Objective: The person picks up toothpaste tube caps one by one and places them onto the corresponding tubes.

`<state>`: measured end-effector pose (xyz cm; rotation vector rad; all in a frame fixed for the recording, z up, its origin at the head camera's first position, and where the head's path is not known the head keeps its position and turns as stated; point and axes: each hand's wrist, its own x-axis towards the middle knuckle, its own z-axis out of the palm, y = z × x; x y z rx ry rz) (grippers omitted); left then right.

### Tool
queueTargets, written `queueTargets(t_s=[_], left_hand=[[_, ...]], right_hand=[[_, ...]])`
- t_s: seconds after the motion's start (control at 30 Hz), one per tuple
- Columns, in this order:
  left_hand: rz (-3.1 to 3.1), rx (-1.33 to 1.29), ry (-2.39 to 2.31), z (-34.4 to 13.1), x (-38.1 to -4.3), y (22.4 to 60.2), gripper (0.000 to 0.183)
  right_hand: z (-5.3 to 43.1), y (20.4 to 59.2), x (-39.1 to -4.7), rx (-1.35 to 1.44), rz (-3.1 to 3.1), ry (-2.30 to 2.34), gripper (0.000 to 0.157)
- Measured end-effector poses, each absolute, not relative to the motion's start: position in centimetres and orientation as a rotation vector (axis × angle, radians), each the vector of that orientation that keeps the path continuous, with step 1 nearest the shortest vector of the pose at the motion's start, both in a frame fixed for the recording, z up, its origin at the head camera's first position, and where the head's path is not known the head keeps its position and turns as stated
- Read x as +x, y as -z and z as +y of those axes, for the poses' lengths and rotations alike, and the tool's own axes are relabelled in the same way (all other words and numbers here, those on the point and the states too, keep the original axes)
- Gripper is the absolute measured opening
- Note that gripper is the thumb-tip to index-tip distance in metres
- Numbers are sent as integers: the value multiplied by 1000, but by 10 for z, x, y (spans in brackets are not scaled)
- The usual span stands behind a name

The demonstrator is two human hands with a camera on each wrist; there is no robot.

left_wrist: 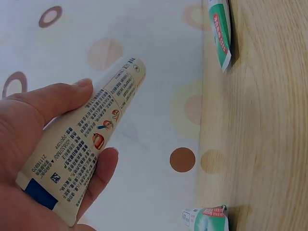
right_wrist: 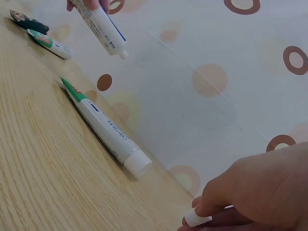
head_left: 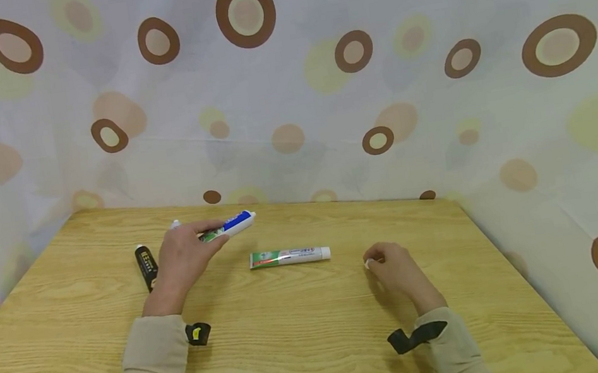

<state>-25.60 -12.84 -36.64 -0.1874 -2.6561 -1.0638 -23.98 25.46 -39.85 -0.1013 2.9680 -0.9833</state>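
Note:
My left hand (head_left: 178,257) holds a blue, white and green toothpaste tube (head_left: 239,221) above the table, its front end toward the right. The left wrist view shows the thumb and fingers round the tube's printed back (left_wrist: 96,130). In the right wrist view a narrow bare nozzle (right_wrist: 123,54) sticks out at its front end. My right hand (head_left: 399,271) pinches a small white cap (right_wrist: 196,219) low over the table's right part. Between the hands lies a green and white toothpaste tube (head_left: 289,256) with its white cap on.
A black tube (head_left: 146,264) lies at the left beside my left wrist. Another green and white tube (right_wrist: 50,44) lies close to it, mostly hidden behind my left hand in the head view. A patterned curtain (head_left: 327,144) borders the wooden table (head_left: 297,339) at the back.

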Motion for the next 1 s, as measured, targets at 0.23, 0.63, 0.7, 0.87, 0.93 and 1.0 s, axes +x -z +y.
queueTargets(t_s=[0.23, 0.63, 0.7, 0.87, 0.93, 1.0], left_hand=[[-2615, -257, 1141, -125, -254, 363, 29], [-2563, -387, 1219, -121, -250, 359, 26], [-2565, -402, 1237, -121, -249, 358, 25], [-2566, -466, 1282, -119, -248, 356, 26], [-2563, -507, 1317, -118, -248, 356, 26], [-2561, -550, 1352, -117, -247, 356, 27]], right_hand=[[251, 392, -239, -175, 2857, 1287, 27], [247, 384, -238, -172, 2687, 1674, 26], [246, 382, -237, -181, 2711, 1682, 25], [244, 379, -237, -174, 2757, 1651, 24], [243, 379, -237, -180, 2737, 1662, 24], [242, 378, -237, -203, 2705, 1684, 24]])
